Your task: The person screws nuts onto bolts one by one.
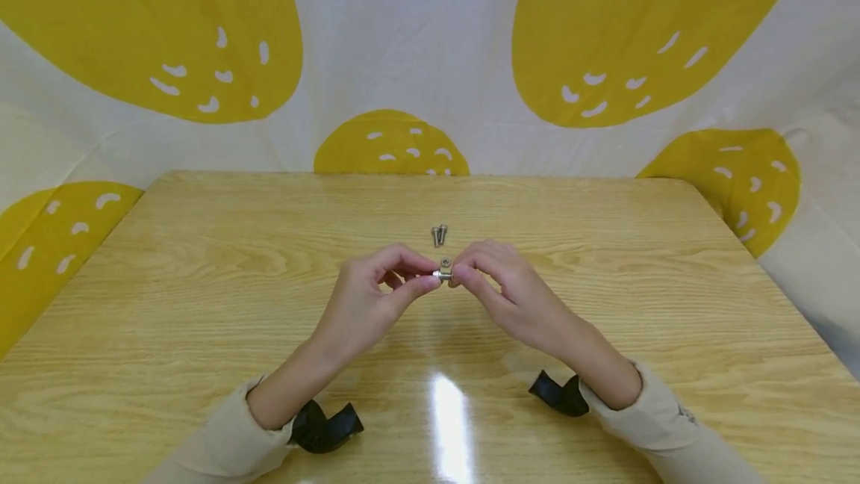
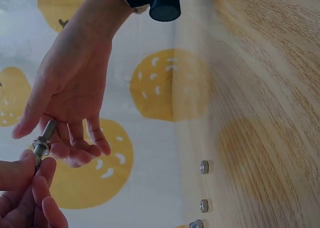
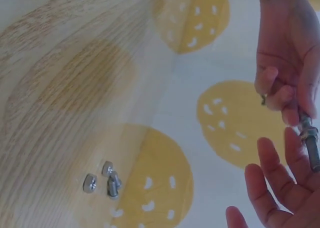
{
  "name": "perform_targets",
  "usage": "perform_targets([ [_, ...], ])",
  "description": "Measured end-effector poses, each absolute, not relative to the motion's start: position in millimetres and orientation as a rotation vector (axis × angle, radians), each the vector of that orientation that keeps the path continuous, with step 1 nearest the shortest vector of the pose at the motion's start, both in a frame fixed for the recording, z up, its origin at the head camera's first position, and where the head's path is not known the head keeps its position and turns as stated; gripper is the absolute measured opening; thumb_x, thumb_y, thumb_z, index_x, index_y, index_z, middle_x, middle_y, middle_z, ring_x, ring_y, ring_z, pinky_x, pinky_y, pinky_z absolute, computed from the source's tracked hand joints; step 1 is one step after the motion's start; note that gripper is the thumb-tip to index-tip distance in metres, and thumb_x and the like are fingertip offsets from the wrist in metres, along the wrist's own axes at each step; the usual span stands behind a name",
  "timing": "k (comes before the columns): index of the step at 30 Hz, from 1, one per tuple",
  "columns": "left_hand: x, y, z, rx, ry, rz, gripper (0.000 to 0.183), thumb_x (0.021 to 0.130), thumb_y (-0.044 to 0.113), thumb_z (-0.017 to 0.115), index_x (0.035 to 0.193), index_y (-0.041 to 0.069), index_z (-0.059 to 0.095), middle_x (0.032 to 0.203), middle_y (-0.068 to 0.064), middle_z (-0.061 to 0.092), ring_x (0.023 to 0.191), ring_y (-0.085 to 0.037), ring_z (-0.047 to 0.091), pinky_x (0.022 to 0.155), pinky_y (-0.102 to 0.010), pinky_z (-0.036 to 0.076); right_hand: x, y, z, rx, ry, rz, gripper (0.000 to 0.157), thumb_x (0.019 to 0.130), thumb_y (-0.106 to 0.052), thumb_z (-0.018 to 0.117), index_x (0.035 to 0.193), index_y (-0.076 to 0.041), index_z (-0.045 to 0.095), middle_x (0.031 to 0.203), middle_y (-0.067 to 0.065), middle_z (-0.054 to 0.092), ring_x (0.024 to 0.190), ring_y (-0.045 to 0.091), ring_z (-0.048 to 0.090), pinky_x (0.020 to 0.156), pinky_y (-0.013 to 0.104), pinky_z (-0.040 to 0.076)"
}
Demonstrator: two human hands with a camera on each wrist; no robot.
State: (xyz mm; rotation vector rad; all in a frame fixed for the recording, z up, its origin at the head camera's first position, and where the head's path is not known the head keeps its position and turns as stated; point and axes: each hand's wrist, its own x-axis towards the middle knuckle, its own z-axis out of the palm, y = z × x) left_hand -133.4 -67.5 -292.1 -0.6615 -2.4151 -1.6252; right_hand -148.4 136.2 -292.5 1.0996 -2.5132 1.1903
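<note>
My left hand [image 1: 372,293] pinches a metal bolt [image 2: 49,130] between thumb and fingers. A nut [image 2: 41,147] sits partway along the bolt's shaft; the end within the fingertips is hidden. In the right wrist view, a small dark piece [image 3: 263,100] shows beside the left hand's curled fingers, too small to identify. My right hand [image 1: 513,286] is at the bolt's other end. Its thumb and fingers are apart and loosely bent in the left wrist view, with the bolt's free end close to them; whether they touch it I cannot tell.
Beyond the hands, two bolts [image 1: 439,235] lie together on the wooden table [image 1: 201,260]. Two loose nuts, one nearer [image 3: 90,183] and one farther [image 3: 107,168], lie close by. A patterned cloth [image 1: 410,43] hangs behind the table. Black wrist mounts [image 1: 325,428] show at both sleeves.
</note>
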Motion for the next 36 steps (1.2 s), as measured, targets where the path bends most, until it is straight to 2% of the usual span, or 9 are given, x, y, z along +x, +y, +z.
perform_targets([
  [3, -132.9, -67.1, -291.3, -0.637, -2.424, -1.615, 0.012, 0.083, 0.018, 0.070, 0.094, 0.013, 0.069, 0.086, 0.006, 0.071, 0.069, -0.010, 0.060, 0.064, -0.024, 0.050, -147.2, 137.0, -291.1, 1.073, -2.527, 1.212, 0.013, 0.093, -0.024, 0.058, 0.101, -0.015, 0.062, 0.102, -0.005, 0.061, 0.099, 0.014, 0.052, 0.086, 0.035, 0.044],
  [7, -132.9, -67.6, -290.7, -0.629, -2.426, -1.600, 0.012, 0.084, 0.019, 0.069, 0.094, 0.013, 0.069, 0.086, 0.006, 0.071, 0.069, -0.010, 0.060, 0.064, -0.025, 0.050, -147.2, 136.6, -291.1, 1.116, -2.440, 1.202, 0.023, 0.085, -0.013, 0.068, 0.106, -0.010, 0.059, 0.104, -0.002, 0.060, 0.097, 0.014, 0.054, 0.086, 0.031, 0.047],
  [11, -133.1, -67.9, -291.3, -0.646, -2.418, -1.607, 0.011, 0.084, 0.018, 0.069, 0.093, 0.013, 0.069, 0.086, 0.005, 0.071, 0.069, -0.011, 0.060, 0.064, -0.025, 0.051, -148.8, 136.1, -293.5, 1.157, -2.373, 1.176, 0.020, 0.085, -0.007, 0.067, 0.103, -0.010, 0.059, 0.101, -0.002, 0.061, 0.094, 0.011, 0.055, 0.083, 0.027, 0.048],
  [17, -132.4, -67.5, -291.5, -0.664, -2.412, -1.614, 0.011, 0.083, 0.017, 0.070, 0.093, 0.013, 0.069, 0.085, 0.005, 0.071, 0.068, -0.010, 0.060, 0.064, -0.024, 0.051, -150.2, 136.2, -296.1, 1.165, -2.392, 1.173, 0.005, 0.092, -0.014, 0.058, 0.096, -0.013, 0.062, 0.098, -0.003, 0.063, 0.095, 0.011, 0.054, 0.082, 0.032, 0.046],
  [21, -132.4, -66.7, -291.6, -0.674, -2.404, -1.624, 0.011, 0.083, 0.016, 0.070, 0.093, 0.012, 0.069, 0.085, 0.004, 0.071, 0.067, -0.009, 0.060, 0.063, -0.024, 0.051, -149.4, 136.3, -294.1, 1.128, -2.470, 1.161, 0.014, 0.096, -0.021, 0.051, 0.094, -0.015, 0.064, 0.098, -0.005, 0.064, 0.096, 0.010, 0.053, 0.081, 0.032, 0.045],
  [24, -132.5, -66.4, -291.6, -0.665, -2.406, -1.615, 0.011, 0.083, 0.016, 0.070, 0.093, 0.011, 0.069, 0.085, 0.004, 0.071, 0.067, -0.010, 0.060, 0.063, -0.024, 0.051, -148.0, 136.9, -291.7, 1.107, -2.504, 1.182, 0.014, 0.093, -0.021, 0.058, 0.103, -0.013, 0.062, 0.102, -0.004, 0.063, 0.096, 0.011, 0.054, 0.083, 0.031, 0.047],
  [28, -132.4, -67.1, -291.5, -0.646, -2.418, -1.594, 0.012, 0.083, 0.018, 0.070, 0.094, 0.012, 0.069, 0.086, 0.005, 0.071, 0.068, -0.010, 0.059, 0.063, -0.024, 0.050, -148.0, 136.8, -291.8, 1.156, -2.418, 1.198, 0.027, 0.084, -0.009, 0.068, 0.109, -0.009, 0.056, 0.104, -0.001, 0.060, 0.096, 0.013, 0.054, 0.085, 0.030, 0.047],
  [32, -132.5, -67.3, -291.6, -0.647, -2.417, -1.594, 0.012, 0.083, 0.018, 0.070, 0.094, 0.011, 0.069, 0.085, 0.005, 0.071, 0.068, -0.007, 0.059, 0.064, -0.024, 0.050, -149.4, 136.7, -293.8, 1.218, -2.321, 1.195, 0.026, 0.083, -0.001, 0.067, 0.105, -0.008, 0.055, 0.101, 0.000, 0.059, 0.094, 0.013, 0.055, 0.084, 0.029, 0.048],
  [36, -132.5, -67.5, -292.1, -0.649, -2.412, -1.602, 0.012, 0.083, 0.017, 0.070, 0.094, 0.011, 0.069, 0.085, 0.005, 0.071, 0.068, -0.007, 0.059, 0.064, -0.024, 0.050, -150.1, 136.7, -295.4, 1.229, -2.293, 1.196, 0.021, 0.085, -0.002, 0.065, 0.103, -0.009, 0.057, 0.100, 0.000, 0.060, 0.092, 0.012, 0.054, 0.082, 0.026, 0.048],
])
